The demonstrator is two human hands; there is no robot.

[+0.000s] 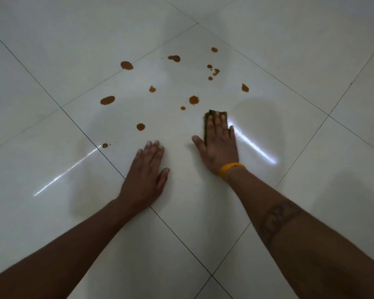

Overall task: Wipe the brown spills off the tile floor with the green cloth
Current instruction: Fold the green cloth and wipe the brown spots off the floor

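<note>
our right hand (217,145) presses the cloth (208,124) flat under straight fingers (218,121), nothing gripped; our left hand (146,172) lies open on the floor (52,61). the spills (193,99) sit just beyond the fingertips. an unpinched cloth may slip and smear brown instead of lifting it.

Orange wristband (231,169); dark banded tattoo (279,216); two bright light streaks (254,145).
</note>
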